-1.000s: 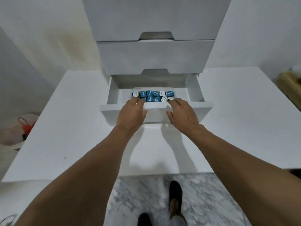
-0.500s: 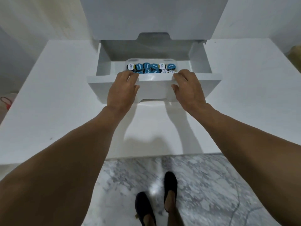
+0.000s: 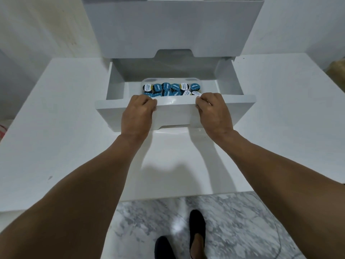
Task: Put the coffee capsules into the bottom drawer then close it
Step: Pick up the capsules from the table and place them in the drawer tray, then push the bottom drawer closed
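Observation:
Several blue-lidded coffee capsules (image 3: 171, 88) lie packed in a clear plastic tray (image 3: 199, 81) inside the open bottom drawer (image 3: 226, 79) of a white drawer unit. The drawer's front panel (image 3: 175, 114) sticks out toward me. My left hand (image 3: 137, 116) grips the left part of that panel's top edge, fingers curled over it. On the right part of the same edge my right hand (image 3: 214, 114) holds on, also with fingers curled. The nearest capsules are partly hidden behind the panel and my fingers.
The closed upper drawers (image 3: 173, 27) rise above the open one. The unit stands on a white table (image 3: 56, 128) that spreads to both sides. Below the table's front edge are a marble floor (image 3: 242, 221) and my dark shoes (image 3: 197, 230).
Both hands have drawn back from the capsule tray to the drawer's front panel and curled over its top edge. The drawer still stands open.

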`<state>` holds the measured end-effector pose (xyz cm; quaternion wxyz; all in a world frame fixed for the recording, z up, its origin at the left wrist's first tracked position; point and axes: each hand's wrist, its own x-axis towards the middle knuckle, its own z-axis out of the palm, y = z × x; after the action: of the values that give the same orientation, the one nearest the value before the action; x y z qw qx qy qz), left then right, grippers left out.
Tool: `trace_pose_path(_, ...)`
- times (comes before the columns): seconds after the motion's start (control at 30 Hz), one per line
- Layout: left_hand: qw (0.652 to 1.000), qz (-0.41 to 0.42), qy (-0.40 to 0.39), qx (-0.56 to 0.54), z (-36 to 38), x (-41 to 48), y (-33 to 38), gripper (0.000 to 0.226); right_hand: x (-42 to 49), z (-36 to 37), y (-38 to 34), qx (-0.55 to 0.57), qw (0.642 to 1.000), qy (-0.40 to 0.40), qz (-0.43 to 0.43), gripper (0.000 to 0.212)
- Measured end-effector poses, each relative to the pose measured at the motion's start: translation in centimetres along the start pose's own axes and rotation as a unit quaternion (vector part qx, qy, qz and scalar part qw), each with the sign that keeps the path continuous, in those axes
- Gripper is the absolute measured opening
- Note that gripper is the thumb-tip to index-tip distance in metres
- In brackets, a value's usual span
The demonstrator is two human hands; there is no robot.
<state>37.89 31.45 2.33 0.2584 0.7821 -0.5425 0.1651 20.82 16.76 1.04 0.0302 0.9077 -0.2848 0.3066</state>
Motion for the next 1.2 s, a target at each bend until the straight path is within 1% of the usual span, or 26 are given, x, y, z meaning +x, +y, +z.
trace_pose_path(0.13, 1.000, -0.009, -0.010, 0.005, 0.1, 0.1, 0.0, 0.019, 0.1, 0.1, -0.1, -0.006, 1.000, 0.006, 0.000, 0.023)
trace_pose_path(0.37, 1.000, 0.017, -0.009, 0.018, -0.2, 2.1, -0.7, 0.013, 1.6, 0.0, 0.6, -0.010, 1.000, 0.003, 0.005, 0.022)
trace_pose_path(0.6, 0.999, 0.008, -0.029, 0.020, 0.8, 5.5, -1.7, 0.016, 4.8, 0.6, 1.4, -0.018, 0.999, -0.034, 0.013, 0.023)
trace_pose_path(0.7, 0.999, 0.004, -0.032, 0.019, 1.4, 6.5, -2.1, 0.017, 5.7, 1.0, 1.5, -0.013, 0.998, -0.052, 0.024, 0.028)
trace_pose_path(0.77, 0.999, 0.002, -0.031, 0.016, 1.7, 7.3, -2.4, 0.018, 6.5, 1.4, 1.7, -0.014, 0.999, -0.045, 0.024, 0.029)
trace_pose_path(1.07, 0.999, -0.009, -0.027, 0.030, 3.7, 10.9, -4.1, 0.015, 10.2, 4.2, 3.3, -0.023, 1.000, -0.003, 0.007, 0.019)
trace_pose_path(1.2, 0.999, -0.026, -0.035, 0.027, 4.6, 12.2, -4.8, 0.016, 11.4, 5.3, 4.2, -0.019, 1.000, -0.006, 0.019, 0.022)
